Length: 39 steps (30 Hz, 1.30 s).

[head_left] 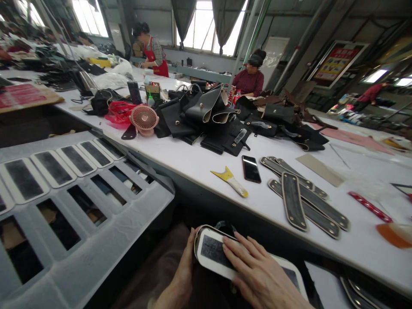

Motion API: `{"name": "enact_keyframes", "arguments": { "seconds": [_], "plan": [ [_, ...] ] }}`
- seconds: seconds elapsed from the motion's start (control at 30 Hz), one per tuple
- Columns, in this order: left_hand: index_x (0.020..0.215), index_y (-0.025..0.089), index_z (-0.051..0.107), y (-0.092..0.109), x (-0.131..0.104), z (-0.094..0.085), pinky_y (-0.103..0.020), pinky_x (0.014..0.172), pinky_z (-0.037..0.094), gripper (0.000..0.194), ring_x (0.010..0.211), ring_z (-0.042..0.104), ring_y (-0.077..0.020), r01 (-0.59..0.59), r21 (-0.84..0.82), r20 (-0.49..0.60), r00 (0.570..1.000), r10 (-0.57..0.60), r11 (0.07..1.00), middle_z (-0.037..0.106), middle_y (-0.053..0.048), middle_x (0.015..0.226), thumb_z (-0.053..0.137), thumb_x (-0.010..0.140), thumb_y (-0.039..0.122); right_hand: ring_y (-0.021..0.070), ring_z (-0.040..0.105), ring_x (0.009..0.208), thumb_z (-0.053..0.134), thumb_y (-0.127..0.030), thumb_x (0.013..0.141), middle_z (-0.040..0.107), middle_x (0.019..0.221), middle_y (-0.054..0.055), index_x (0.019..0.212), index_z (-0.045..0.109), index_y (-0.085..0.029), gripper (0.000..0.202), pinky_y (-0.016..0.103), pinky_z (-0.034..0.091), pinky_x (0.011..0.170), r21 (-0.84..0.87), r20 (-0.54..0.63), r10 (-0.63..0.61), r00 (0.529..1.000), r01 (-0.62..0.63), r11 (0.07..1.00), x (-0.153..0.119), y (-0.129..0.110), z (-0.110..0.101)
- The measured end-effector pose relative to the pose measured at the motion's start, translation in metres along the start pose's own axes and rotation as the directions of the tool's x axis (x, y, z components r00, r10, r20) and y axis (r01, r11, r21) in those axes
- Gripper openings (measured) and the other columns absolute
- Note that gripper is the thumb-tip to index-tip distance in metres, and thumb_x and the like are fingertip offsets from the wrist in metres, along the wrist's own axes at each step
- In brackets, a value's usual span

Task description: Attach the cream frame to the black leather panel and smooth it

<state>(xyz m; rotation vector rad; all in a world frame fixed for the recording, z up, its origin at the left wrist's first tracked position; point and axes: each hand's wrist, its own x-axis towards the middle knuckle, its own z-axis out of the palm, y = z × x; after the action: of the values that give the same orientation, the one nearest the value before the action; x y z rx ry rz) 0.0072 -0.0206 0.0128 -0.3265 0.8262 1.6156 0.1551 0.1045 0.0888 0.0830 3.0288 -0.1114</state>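
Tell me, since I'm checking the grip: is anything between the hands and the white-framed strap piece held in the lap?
Nothing visible. The left hand cups the end of the strap piece and the right hand lies flat directly on top of it.

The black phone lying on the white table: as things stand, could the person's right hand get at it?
Probably yes. The phone lies face up on bare table, with nothing standing between it and the right hand. That hand, though, is pressed flat on a white-edged strap piece and would have to let go first.
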Motion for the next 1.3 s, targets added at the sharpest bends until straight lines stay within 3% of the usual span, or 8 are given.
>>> {"name": "enact_keyframes", "arguments": {
  "seconds": [0.17,0.33,0.53,0.63,0.73,0.93,1.13,1.3],
  "plan": [
    [0.128,0.013,0.061,0.001,0.004,-0.004,-0.039,0.104,0.038,0.057,0.108,0.064,-0.0295,-0.048,0.009,-0.032,0.998,0.048,0.999,0.074,-0.01,0.105,0.051,0.09,0.055,0.034,0.029,0.14,0.052,-0.03,0.095,0.042,0.148,-0.001,0.144,0.041,-0.033,0.051,0.063,0.035,0.108,0.191,0.041,0.123,0.992,-0.129,0.973,0.004,0.008,-0.004],
    [0.128,0.014,0.061,0.001,0.006,-0.006,-0.039,0.103,0.04,0.057,0.108,0.064,-0.0294,-0.075,0.001,0.012,0.997,0.075,0.997,0.072,-0.009,0.112,0.055,0.088,0.055,0.0317,0.028,0.141,0.055,-0.037,0.095,0.052,0.141,0.0,0.131,0.057,-0.03,0.037,0.062,0.032,0.111,0.313,0.023,0.199,0.98,-0.196,0.929,0.013,0.011,-0.01],
    [0.124,0.017,0.064,0.001,0.006,-0.005,-0.038,0.103,0.042,0.054,0.111,0.063,-0.0288,-0.082,-0.006,0.009,0.997,0.082,0.997,0.071,-0.007,0.115,0.062,0.084,0.054,0.0342,0.033,0.138,0.059,-0.029,0.092,0.055,0.137,0.0,0.129,0.06,-0.03,0.037,0.065,0.032,0.109,0.297,-0.022,0.203,0.979,-0.187,0.936,0.016,0.016,-0.001],
    [0.119,0.016,0.068,-0.001,0.006,-0.007,-0.038,0.102,0.043,0.053,0.107,0.064,-0.0287,-0.061,-0.02,-0.031,0.998,0.06,0.998,0.074,-0.007,0.109,0.061,0.084,0.056,0.0323,0.041,0.133,0.063,-0.025,0.088,0.056,0.137,0.005,0.13,0.06,-0.024,0.042,0.056,0.039,0.109,0.343,-0.042,0.177,0.983,-0.152,0.927,0.017,0.008,0.005],
    [0.109,0.016,0.072,-0.004,0.005,-0.009,-0.036,0.103,0.041,0.048,0.106,0.065,-0.0276,-0.09,-0.029,-0.071,0.994,0.088,0.995,0.075,-0.006,0.102,0.06,0.085,0.056,0.0306,0.041,0.134,0.063,-0.026,0.088,0.055,0.138,0.007,0.129,0.06,-0.021,0.042,0.051,0.04,0.11,0.391,-0.064,0.175,0.982,-0.137,0.91,0.017,0.0,0.01],
    [0.12,0.016,0.067,-0.005,0.003,-0.004,-0.039,0.105,0.039,0.049,0.107,0.065,-0.0283,-0.103,-0.049,-0.096,0.991,0.098,0.993,0.075,-0.006,0.103,0.056,0.088,0.052,0.0323,0.041,0.134,0.059,-0.028,0.09,0.053,0.14,0.005,0.134,0.056,-0.026,0.045,0.058,0.037,0.109,0.371,-0.083,0.125,0.989,-0.086,0.925,0.008,-0.001,0.022],
    [0.122,0.017,0.065,-0.005,0.012,-0.006,-0.037,0.107,0.038,0.045,0.115,0.06,-0.028,-0.106,-0.108,-0.094,0.991,0.096,0.989,0.072,-0.007,0.111,0.054,0.09,0.046,0.0272,0.053,0.117,0.057,-0.025,0.091,0.061,0.128,0.004,0.14,0.046,-0.027,0.05,0.054,0.038,0.108,0.362,-0.135,0.171,0.976,-0.112,0.926,0.017,-0.003,0.011],
    [0.121,0.018,0.066,-0.008,0.019,-0.016,-0.039,0.11,0.035,0.045,0.119,0.058,-0.0289,-0.075,-0.132,0.018,0.997,0.078,0.988,0.071,-0.007,0.114,0.054,0.09,0.048,0.0245,0.053,0.093,0.055,-0.024,0.093,0.061,0.104,0.005,0.131,0.054,-0.03,0.038,0.045,0.047,0.085,0.381,-0.099,0.245,0.965,-0.19,0.905,0.046,-0.015,0.004]
  ]
}}
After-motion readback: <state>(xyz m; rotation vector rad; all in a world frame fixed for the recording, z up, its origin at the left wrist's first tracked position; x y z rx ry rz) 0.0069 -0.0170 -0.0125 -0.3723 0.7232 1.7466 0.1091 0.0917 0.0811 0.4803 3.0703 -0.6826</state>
